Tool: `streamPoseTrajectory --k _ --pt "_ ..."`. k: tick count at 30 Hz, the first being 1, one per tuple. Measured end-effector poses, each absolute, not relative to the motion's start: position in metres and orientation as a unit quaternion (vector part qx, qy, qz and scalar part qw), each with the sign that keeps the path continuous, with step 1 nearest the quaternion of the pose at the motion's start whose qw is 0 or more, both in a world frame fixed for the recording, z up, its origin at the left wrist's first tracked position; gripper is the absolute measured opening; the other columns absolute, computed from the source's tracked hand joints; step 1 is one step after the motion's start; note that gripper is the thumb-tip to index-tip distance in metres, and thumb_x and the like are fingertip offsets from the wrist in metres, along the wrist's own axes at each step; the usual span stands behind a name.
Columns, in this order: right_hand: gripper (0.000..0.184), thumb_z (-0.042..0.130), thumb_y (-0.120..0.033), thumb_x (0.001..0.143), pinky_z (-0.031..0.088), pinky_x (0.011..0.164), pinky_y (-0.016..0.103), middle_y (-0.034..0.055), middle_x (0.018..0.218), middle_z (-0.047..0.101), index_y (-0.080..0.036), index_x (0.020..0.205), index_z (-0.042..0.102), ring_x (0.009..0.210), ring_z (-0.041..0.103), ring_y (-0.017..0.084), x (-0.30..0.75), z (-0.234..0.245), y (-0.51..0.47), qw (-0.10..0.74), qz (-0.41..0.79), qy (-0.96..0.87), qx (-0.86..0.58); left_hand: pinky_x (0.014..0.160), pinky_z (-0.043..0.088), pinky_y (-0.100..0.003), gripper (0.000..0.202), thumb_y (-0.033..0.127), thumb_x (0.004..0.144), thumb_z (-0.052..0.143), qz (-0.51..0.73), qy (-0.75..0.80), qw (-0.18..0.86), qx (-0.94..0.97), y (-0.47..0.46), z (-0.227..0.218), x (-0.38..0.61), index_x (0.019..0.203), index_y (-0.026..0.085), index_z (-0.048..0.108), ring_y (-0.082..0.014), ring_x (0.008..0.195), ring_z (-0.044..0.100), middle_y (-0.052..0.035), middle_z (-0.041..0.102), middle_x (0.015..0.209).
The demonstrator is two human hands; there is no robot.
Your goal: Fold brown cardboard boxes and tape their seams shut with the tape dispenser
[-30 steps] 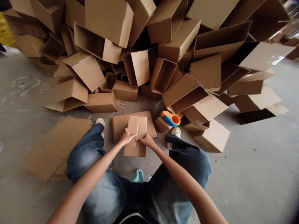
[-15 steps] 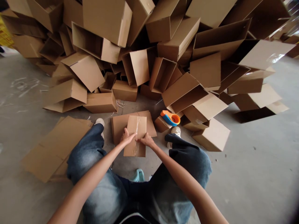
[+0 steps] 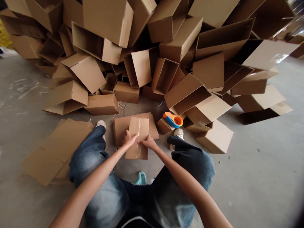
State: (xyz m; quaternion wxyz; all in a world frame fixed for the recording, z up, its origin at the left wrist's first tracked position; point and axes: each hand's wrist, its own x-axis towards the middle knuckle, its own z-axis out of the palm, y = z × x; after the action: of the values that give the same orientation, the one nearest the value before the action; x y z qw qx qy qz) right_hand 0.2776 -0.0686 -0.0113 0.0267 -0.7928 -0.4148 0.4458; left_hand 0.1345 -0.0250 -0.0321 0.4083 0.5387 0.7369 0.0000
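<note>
A small cardboard box [image 3: 137, 126] with a shiny strip of clear tape down its middle is between my legs. My left hand [image 3: 128, 139] grips its left side, thumb stretched across the top toward the tape. On the opposite side, my right hand [image 3: 149, 142] holds the edge, its thumb also lying on top. The fingers under the box's sides are mostly hidden. Behind it, flat cardboard sheets [image 3: 118, 126] lie on the floor. An orange and blue tape dispenser [image 3: 173, 120] rests on another small box [image 3: 164, 126] near my right foot.
A large heap of open cardboard boxes [image 3: 140, 68] fills the area ahead. More flat cardboard [image 3: 57, 148] lies to the left of my left leg. Something light blue [image 3: 142, 178] shows beneath me. Tape scraps [image 3: 25, 85] lie on the grey floor at left.
</note>
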Motion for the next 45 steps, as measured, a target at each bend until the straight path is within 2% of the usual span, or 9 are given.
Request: streamPoseTrajectory --k 11,16,25,34,45 --pt "0.082 0.071 -0.059 0.057 0.045 0.089 0.039 0.0203 0.121 0.057 -0.013 0.119 0.043 0.114 0.054 0.032 0.2781 -0.0083 -0.0691 0.035 0.470 -0.406 -0.783 0.092 0.039 -0.044 0.078 0.065 0.068 0.055 0.023 0.755 0.408 0.513 -0.0251 -0.0294 0.1403 0.127 0.021 0.030 -0.0353 0.116 0.050 -0.0182 0.050 0.127" --pt "0.082 0.071 -0.057 0.057 0.045 0.089 0.039 0.0201 0.121 0.057 -0.013 0.120 0.043 0.114 0.054 0.032 0.2782 -0.0091 -0.0688 0.031 0.468 -0.405 -0.785 0.091 0.041 -0.040 0.077 0.067 0.070 0.052 0.039 0.754 0.417 0.506 -0.0234 -0.0268 0.1423 0.127 0.020 0.029 -0.0334 0.119 0.048 -0.0178 0.049 0.129" --pt "0.084 0.071 -0.058 0.056 0.045 0.090 0.039 0.0202 0.121 0.057 -0.012 0.121 0.043 0.114 0.054 0.033 0.2792 -0.0137 -0.0672 0.027 0.464 -0.413 -0.783 0.085 0.044 -0.035 0.067 0.052 0.070 0.060 0.046 0.748 0.430 0.504 -0.0170 -0.0258 0.1401 0.121 0.018 0.033 -0.0299 0.117 0.050 -0.0169 0.052 0.126" --pt "0.082 0.072 -0.058 0.056 0.046 0.088 0.038 0.0190 0.120 0.058 -0.013 0.119 0.044 0.113 0.055 0.032 0.2790 -0.0105 -0.0672 0.037 0.474 -0.405 -0.781 0.084 0.045 -0.033 0.065 0.044 0.068 0.065 0.037 0.729 0.445 0.519 -0.0162 -0.0253 0.1353 0.118 0.018 0.033 -0.0286 0.114 0.052 -0.0170 0.050 0.126" --pt "0.085 0.070 -0.060 0.057 0.045 0.090 0.038 0.0203 0.123 0.056 -0.012 0.121 0.041 0.114 0.054 0.033 0.2796 -0.0142 -0.0660 0.030 0.475 -0.408 -0.779 0.088 0.042 -0.037 0.070 0.058 0.071 0.057 0.028 0.734 0.428 0.526 -0.0182 -0.0340 0.1354 0.122 0.018 0.031 -0.0326 0.118 0.049 -0.0202 0.046 0.131"
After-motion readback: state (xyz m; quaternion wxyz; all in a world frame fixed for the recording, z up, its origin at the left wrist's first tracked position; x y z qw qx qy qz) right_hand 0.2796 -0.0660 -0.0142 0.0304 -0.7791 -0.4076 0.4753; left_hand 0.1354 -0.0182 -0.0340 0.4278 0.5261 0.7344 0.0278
